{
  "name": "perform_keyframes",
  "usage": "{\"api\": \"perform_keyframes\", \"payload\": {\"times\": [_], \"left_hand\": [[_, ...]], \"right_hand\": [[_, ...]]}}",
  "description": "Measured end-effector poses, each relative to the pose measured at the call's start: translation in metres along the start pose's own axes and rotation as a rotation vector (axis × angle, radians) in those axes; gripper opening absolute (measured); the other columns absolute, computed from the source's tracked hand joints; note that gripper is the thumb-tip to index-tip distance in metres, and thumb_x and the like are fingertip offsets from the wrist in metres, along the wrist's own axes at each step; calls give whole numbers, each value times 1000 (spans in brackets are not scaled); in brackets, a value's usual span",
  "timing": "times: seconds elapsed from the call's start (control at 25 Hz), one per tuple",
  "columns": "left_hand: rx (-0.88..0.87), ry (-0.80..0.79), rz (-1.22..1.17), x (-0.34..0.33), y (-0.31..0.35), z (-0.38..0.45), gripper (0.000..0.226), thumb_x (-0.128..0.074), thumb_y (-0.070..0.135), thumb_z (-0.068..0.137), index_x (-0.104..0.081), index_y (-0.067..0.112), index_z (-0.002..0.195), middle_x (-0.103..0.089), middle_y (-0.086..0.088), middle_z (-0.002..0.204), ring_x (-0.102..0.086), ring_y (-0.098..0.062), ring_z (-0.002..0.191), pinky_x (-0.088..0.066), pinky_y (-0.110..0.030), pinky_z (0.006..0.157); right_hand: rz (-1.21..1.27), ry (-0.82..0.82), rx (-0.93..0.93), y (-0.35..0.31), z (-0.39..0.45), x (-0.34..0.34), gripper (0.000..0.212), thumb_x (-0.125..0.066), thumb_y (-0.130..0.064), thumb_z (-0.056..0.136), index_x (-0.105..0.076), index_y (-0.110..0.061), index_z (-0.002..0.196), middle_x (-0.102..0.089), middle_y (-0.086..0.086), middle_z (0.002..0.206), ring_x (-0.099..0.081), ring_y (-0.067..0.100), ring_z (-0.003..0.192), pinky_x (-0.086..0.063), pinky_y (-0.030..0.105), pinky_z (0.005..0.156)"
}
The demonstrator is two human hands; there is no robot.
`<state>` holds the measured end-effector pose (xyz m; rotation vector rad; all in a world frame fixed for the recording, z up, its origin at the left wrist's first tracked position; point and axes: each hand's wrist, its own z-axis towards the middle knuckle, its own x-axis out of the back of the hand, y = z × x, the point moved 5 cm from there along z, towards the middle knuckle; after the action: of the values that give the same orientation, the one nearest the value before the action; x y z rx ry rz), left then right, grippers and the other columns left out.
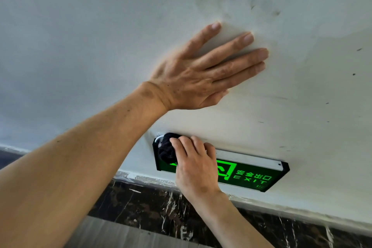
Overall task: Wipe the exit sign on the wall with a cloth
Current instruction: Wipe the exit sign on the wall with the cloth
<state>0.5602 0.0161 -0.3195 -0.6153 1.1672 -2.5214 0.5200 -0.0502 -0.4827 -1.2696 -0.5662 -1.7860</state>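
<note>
A green lit exit sign (249, 175) with a black frame and a silver top strip is fixed low on the white wall. My right hand (195, 165) covers the sign's left part and presses a bunched black cloth (167, 150) against its upper left corner. My left hand (203, 72) lies flat on the wall above the sign, fingers spread, holding nothing. The sign's left half is mostly hidden by my right hand and the cloth.
The white wall (302, 106) carries dark smudges and specks. A dark marbled skirting band (153, 207) runs under the wall, with a grey floor (112, 235) below it.
</note>
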Motion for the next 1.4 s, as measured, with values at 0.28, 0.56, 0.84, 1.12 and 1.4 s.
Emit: {"api": "perform_keyframes", "payload": {"times": [0.28, 0.56, 0.84, 1.12, 1.4], "left_hand": [[2, 0, 32, -1, -1, -1, 64, -41, 34, 95, -33, 19, 157, -32, 1, 158, -33, -26, 143, -9, -52, 119], [10, 21, 59, -5, -1, -5, 66, -43, 36, 96, -32, 18, 158, -32, 0, 160, -27, -29, 146, -8, -54, 121], [10, 38, 78, -7, 0, -5, 68, -46, 37, 94, -33, 18, 158, -32, -1, 160, -25, -29, 147, -11, -55, 120], [-4, 46, 92, -6, 2, -6, 69, -47, 38, 93, -35, 17, 157, -34, -1, 160, -28, -30, 147, -14, -56, 119], [-14, 56, 112, -4, 3, -4, 65, -42, 39, 95, -39, 15, 155, -37, -3, 158, -35, -31, 143, -17, -57, 117]], "right_hand": [[-91, -21, -112, 55, -27, 20, 68, -78, -18, 56, -58, -19, 122, -63, -5, 107, -55, 23, 101, -44, 40, 84], [-161, -7, -242, 121, -59, 46, 65, -78, -12, 49, -63, -18, 112, -67, -4, 104, -58, 23, 97, -47, 42, 80], [-41, 19, -511, 159, -89, 64, 38, -78, -7, 59, -61, -5, 93, -64, 10, 85, -58, 32, 78, -49, 41, 70], [605, -211, -1021, 163, -193, 14, 34, -74, -29, 73, -57, -26, 102, -59, -4, 90, -57, 21, 95, -41, 33, 81], [924, 238, -1176, 209, -199, 40, 55, -78, -18, 73, -48, -39, 114, -62, -14, 104, -58, 8, 97, -45, 35, 83]]}}
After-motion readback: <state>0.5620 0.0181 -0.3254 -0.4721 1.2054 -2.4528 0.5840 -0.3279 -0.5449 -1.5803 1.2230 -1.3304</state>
